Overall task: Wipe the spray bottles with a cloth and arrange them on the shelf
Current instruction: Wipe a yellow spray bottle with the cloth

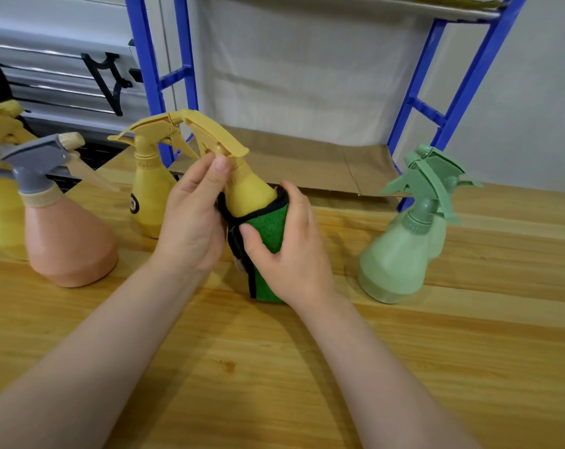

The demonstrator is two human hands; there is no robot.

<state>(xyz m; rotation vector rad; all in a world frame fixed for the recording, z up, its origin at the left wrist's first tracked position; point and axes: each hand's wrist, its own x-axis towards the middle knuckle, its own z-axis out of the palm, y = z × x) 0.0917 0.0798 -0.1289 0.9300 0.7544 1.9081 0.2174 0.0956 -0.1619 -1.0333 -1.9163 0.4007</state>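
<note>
Right hand (290, 244) is wrapping the green cloth (268, 228) round the yellow bottle (248, 192), fingers curled on it, while the left hand (193, 218) is pinching the neck just under the trigger. I'd be keeping that neck grip firm and twisting the cloth all the way round. Bottle's standing on the worktop (274, 367); the shelf (307, 166) is waiting just behind both hands.

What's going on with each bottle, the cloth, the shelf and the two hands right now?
Held yellow bottle: tilted, cloth-wrapped.
Green cloth: wrapped round its body.
Left hand: grips the neck.
Right hand: holds the cloth.
Green bottle: upright on table.
Pink bottle: upright on table.
Shelf: no bottles yet.
</note>
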